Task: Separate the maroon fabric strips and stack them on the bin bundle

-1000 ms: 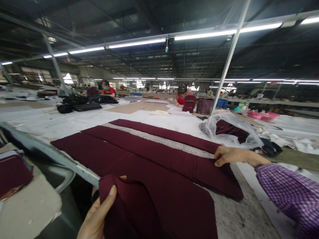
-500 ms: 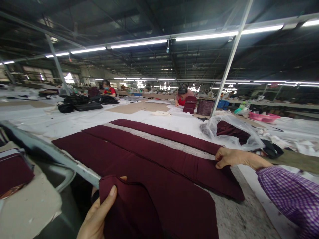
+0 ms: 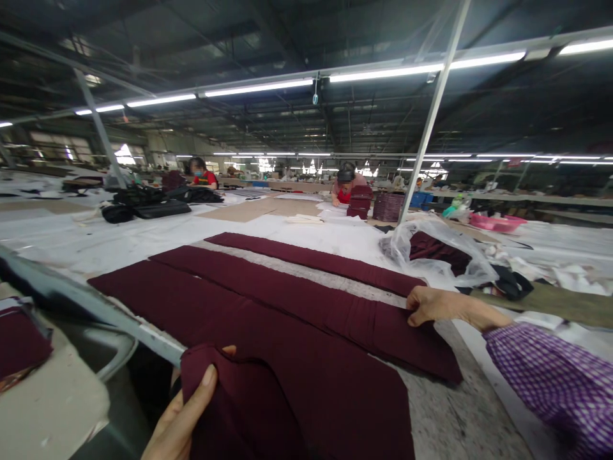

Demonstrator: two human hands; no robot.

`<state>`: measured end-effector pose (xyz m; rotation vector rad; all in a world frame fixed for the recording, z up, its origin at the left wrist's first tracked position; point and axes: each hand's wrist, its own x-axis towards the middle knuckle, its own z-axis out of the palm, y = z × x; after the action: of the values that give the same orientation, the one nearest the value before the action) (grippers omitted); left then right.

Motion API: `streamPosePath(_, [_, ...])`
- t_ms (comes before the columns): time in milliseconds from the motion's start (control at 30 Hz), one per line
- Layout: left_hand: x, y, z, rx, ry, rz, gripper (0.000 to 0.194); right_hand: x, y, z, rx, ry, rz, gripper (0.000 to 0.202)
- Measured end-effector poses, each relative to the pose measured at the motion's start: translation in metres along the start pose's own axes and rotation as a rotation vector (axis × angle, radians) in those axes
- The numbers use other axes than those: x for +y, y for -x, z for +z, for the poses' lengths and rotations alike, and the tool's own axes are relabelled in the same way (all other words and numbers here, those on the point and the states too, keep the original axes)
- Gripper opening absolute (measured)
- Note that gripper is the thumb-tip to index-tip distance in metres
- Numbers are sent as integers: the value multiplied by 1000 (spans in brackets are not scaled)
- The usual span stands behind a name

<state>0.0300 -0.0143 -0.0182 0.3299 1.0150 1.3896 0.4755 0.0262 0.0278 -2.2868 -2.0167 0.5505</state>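
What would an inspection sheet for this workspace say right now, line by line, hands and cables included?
Surface: grey speckled area, with a white covering beyond it.
Fabric: near panel, middle strip and far strip, all maroon; creases toward the middle strip's right end.
Left hand: thumb and fingers grip turned-up cloth; whether it belongs to the near panel is unclear.
Right hand: at the middle strip's far edge, by the far strip's end; grip unclear.
Clutter: clear plastic bag, pink tub, dark cloth pile.
Cables: nothing certain seen; a small blue item hangs below the lights.
Surroundings: slanted pole; person in red, second person leaning over a table.
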Motion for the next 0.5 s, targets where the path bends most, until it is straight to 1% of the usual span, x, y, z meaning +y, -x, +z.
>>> streamPosePath(100, [2,-1,0,20,-96,1,58,2,4,0,20,50,-45,29])
streamPosePath(167, [3,-2,-1,16,-118,5,60,1,8,1,58,82,-87,34])
streamPosePath(267, [3,-3,-3,-7,-113,-12,64,-2,12,8,118,105,-213,42])
streamPosePath(333, [3,-4,-3,-11,-111,-42,66,-5,14,16,126,100,-317,46])
streamPosePath(400, [3,-4,-3,-6,-109,-56,65,-8,17,27,149,93,-379,43])
streamPosePath(500, [2,-5,-3,12,-93,-26,64,-14,24,49,248,95,-377,30])
